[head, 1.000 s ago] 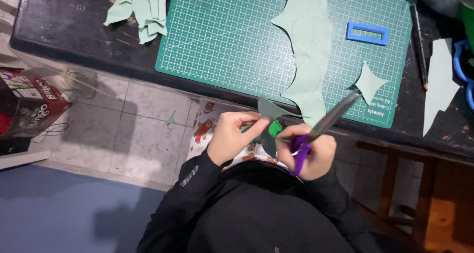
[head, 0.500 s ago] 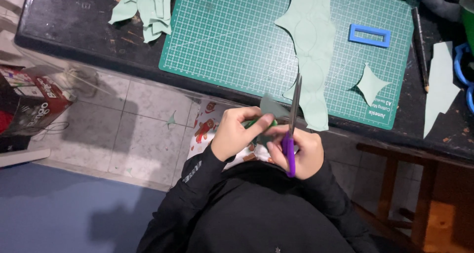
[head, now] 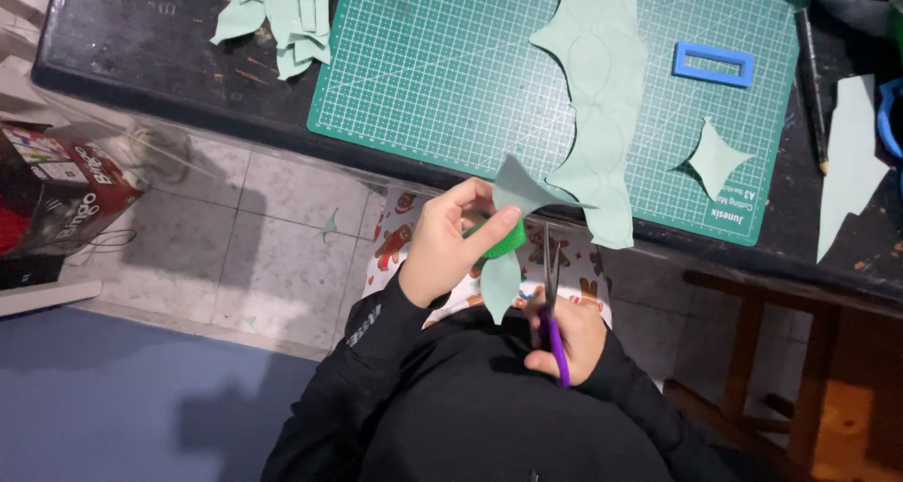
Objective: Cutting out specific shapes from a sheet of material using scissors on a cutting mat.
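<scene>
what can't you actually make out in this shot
- Head view: the right hand is partly hidden by the purple scissors and the dark sleeve, so its grip is unclear.
- The bright green piece is mostly covered by the left hand and the pale green cut-out; its shape can't be told.
- The blue object is cut off by the right edge.

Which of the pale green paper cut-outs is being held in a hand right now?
The curved pale green paper piece in the left hand, off the table; the others lie flat on it.
</scene>
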